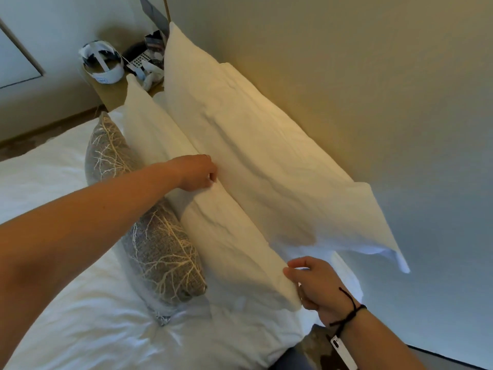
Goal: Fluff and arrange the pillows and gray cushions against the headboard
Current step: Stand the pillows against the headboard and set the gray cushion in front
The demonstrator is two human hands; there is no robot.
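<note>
Two hands on front pillow [213,225], both pinching.
Left hand [196,172] at top-edge middle, right hand [312,284] at near corner; long axis parallel to headboard [346,89].

Left hand [196,173], right hand [310,283] pinch front pillow [234,249]; gray cushion [162,252] beside.

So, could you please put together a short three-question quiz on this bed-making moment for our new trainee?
1. True or false: the right hand pinches the near corner of the front white pillow.
2. Which lies in front of the white pillows? A. gray patterned cushions B. a folded towel C. a laptop
3. Fill in: the left hand grips the front pillow's ____ edge.

Key
1. True.
2. A.
3. Top. The back white pillow leans against the wall behind it.
</note>
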